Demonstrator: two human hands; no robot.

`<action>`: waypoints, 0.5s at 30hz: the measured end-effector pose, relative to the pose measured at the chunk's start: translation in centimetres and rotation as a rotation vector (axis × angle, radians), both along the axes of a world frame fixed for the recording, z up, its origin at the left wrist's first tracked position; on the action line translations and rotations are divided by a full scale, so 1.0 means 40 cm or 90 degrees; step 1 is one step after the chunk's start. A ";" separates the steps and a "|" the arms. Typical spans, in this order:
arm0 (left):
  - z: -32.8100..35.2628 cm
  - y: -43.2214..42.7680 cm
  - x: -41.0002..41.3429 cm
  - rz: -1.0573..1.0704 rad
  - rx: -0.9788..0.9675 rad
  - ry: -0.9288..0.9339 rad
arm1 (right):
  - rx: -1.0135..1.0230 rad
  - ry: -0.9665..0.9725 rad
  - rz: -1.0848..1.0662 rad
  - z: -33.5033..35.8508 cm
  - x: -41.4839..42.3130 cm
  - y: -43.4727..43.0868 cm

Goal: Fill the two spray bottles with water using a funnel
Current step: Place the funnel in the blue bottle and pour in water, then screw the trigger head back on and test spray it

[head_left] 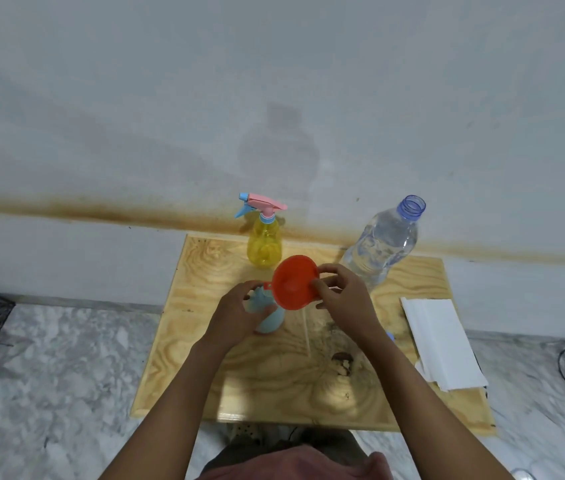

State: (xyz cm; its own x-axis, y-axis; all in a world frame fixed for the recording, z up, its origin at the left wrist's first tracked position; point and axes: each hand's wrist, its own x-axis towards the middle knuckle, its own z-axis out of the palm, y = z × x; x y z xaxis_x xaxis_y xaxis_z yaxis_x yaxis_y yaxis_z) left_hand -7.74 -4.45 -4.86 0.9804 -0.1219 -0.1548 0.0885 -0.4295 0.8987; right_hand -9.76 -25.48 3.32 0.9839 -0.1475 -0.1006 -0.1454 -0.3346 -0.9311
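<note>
the left hand [239, 311] gripped a pale blue plastic spray bottle [269, 322] standing mid-way across the grainy plywood desk [204, 358], while the right hand [339, 292] pinched the rim of a round orange plastic funnel [294, 280], tilted at the bottle's top. farther back stood a translucent yellow spray bottle [264, 245] with a pink trigger head; at far right, an uncapped clear bottle [381, 244] held water.

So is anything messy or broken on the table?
Yes. A dark, chipped-looking patch mars the wooden tabletop, and a rusty brown stain streaks the wall behind. No water looks spilled.
</note>
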 end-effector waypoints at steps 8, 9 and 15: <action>0.015 -0.005 -0.002 0.002 0.020 0.016 | -0.139 -0.008 -0.106 -0.103 -0.092 -0.092; 0.016 -0.006 -0.003 0.001 0.022 0.017 | -0.155 -0.016 -0.124 -0.118 -0.105 -0.097; 0.020 -0.006 0.001 -0.009 0.021 0.015 | -0.326 -0.018 -0.145 -0.231 -0.153 -0.119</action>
